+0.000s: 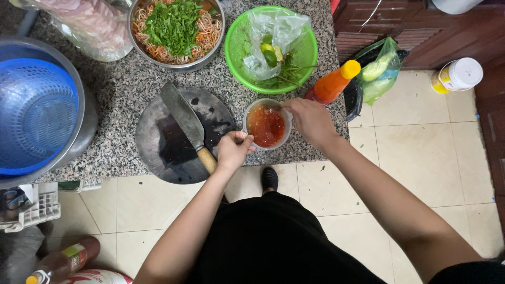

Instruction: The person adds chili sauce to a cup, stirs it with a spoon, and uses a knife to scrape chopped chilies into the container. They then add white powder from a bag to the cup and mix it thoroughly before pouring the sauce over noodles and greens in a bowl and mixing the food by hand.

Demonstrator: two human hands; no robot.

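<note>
Item: clear cup (266,126) of red-orange sauce, filled about halfway, standing near the counter's (121,89) front edge. Left hand (233,150) closed on its handle side at 8 o'clock; right hand (310,120) at 3 o'clock, fingers pinched at the rim (whether on a utensil cannot be told).

Risk: a nudge outward could likely tip the cup off the edge – sauce on the tiled floor.

Surroundings:
- Cleaver (185,123) on dark round board (158,152), 9 o'clock – its handle overhangs by the left wrist, liable to be knocked.
- Orange sauce bottle (334,83), 2 o'clock.
- Green bowl (236,58), 12 o'clock: plastic bag, limes, herbs.
- Steel bowl (138,47), 11 o'clock: shredded salad, chopped greens.
- Blue colander (37,113) in steel basin, far 9 o'clock.
</note>
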